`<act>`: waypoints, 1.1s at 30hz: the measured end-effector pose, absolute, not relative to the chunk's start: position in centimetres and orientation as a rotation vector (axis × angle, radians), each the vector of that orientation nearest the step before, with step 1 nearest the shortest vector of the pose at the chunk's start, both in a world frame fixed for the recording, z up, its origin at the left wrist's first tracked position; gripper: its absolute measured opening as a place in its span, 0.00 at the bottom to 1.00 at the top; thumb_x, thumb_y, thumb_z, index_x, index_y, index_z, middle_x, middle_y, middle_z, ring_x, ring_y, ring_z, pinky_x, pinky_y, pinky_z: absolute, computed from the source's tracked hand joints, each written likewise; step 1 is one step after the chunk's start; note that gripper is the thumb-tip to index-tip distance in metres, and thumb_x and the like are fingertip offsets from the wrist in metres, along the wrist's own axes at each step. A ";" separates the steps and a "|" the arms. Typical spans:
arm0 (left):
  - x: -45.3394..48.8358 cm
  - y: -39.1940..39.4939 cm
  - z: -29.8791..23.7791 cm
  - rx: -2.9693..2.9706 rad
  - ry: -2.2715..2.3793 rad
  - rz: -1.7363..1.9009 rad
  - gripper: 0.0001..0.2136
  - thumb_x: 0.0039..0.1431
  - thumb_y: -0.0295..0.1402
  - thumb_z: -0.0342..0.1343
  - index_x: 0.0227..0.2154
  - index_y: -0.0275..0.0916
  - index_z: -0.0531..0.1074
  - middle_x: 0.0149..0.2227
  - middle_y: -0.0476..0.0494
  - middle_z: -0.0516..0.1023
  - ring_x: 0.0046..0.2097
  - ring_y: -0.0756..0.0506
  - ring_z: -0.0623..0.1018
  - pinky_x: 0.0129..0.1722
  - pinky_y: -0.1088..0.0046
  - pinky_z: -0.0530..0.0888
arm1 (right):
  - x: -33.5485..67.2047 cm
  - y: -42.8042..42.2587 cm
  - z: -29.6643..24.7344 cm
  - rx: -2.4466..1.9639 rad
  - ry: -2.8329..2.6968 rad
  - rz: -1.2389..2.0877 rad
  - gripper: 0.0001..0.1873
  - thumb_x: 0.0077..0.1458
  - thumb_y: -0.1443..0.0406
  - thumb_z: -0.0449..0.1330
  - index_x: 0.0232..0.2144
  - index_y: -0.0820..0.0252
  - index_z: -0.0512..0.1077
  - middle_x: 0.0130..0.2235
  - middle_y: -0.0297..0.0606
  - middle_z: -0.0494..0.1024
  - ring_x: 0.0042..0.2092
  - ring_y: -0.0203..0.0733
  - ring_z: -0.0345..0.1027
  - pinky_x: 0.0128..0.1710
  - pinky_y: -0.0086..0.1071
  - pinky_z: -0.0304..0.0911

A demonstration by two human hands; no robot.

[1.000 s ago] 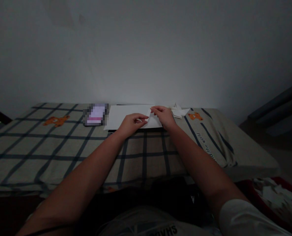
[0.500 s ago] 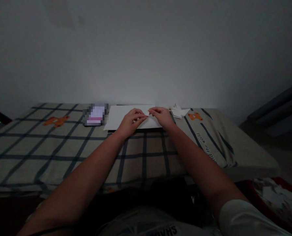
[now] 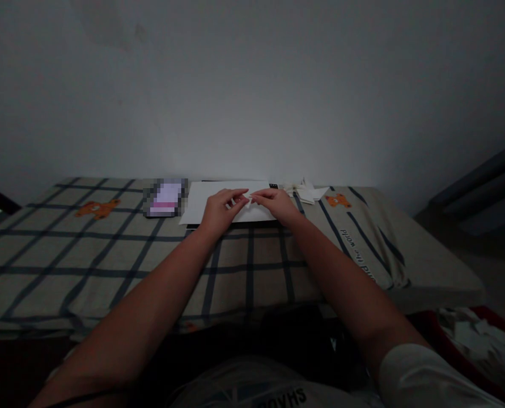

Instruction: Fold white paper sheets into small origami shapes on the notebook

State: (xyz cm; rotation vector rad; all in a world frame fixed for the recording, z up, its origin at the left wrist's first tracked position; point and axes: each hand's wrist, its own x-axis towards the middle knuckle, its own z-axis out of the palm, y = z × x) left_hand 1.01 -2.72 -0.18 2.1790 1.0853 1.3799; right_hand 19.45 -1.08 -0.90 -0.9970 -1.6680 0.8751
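Observation:
Between my two hands is a small piece of white paper (image 3: 249,199), mostly covered by fingertips. My left hand (image 3: 223,208) pinches it from the left with thumb and fingers. From the right, my right hand (image 3: 276,204) pinches the same piece. Both hands are just above a large white sheet (image 3: 199,201), which lies over a flat dark object (image 3: 261,225) whose edge shows along the front. Several folded white paper pieces (image 3: 306,192) lie to the right of my right hand.
A phone (image 3: 166,198) with a lit, blurred screen lies left of the sheet. All this rests on a checked cloth (image 3: 141,249) with bear prints, against a pale wall (image 3: 252,102). At the lower right stands a red container (image 3: 496,320) with crumpled white material.
Both hands have shifted slightly left with the small paper, and their fingers have changed position on it. A dark patterned corner now shows behind my right hand.

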 end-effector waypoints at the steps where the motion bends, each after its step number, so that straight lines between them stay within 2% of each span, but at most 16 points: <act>1: 1.0 -2.7 -0.2 2.178 1.085 1.389 0.15 0.54 0.40 0.56 0.43 0.41 0.74 0.34 0.45 0.77 0.33 0.49 0.73 0.34 0.73 0.69 | 19.4 -1.2 -0.9 -0.994 -1.672 0.887 0.11 0.46 0.58 0.62 0.32 0.57 0.78 0.36 0.37 0.79 0.39 0.39 0.70 0.45 0.35 0.61; 11: 1.1 -2.6 -0.4 2.101 1.115 1.424 0.16 0.53 0.38 0.57 0.44 0.40 0.73 0.36 0.44 0.77 0.35 0.49 0.75 0.37 0.72 0.71 | 19.4 -1.0 -0.9 -0.991 -1.696 0.946 0.12 0.48 0.58 0.60 0.32 0.59 0.77 0.34 0.36 0.79 0.36 0.36 0.69 0.38 0.31 0.61; 24: 1.4 -2.7 -0.5 2.007 1.068 1.465 0.17 0.51 0.39 0.59 0.43 0.38 0.74 0.35 0.43 0.78 0.35 0.48 0.76 0.38 0.71 0.72 | 19.2 -1.3 -0.8 -0.964 -1.658 0.942 0.12 0.47 0.57 0.60 0.28 0.58 0.77 0.32 0.36 0.78 0.36 0.37 0.69 0.39 0.32 0.60; 28: 1.5 -2.7 -0.4 1.854 1.108 1.328 0.18 0.50 0.43 0.58 0.40 0.36 0.76 0.37 0.40 0.78 0.37 0.46 0.76 0.38 0.70 0.72 | 19.4 -1.1 -0.9 -1.000 -1.631 0.891 0.12 0.47 0.57 0.60 0.28 0.59 0.77 0.32 0.36 0.78 0.35 0.37 0.68 0.39 0.32 0.60; 33: 1.4 -2.8 0.0 1.726 1.064 1.046 0.18 0.48 0.45 0.59 0.33 0.35 0.78 0.32 0.40 0.79 0.31 0.48 0.74 0.31 0.72 0.71 | 19.5 -1.0 -0.9 -1.042 -1.586 0.874 0.14 0.46 0.56 0.60 0.28 0.60 0.77 0.33 0.38 0.78 0.35 0.37 0.67 0.39 0.33 0.59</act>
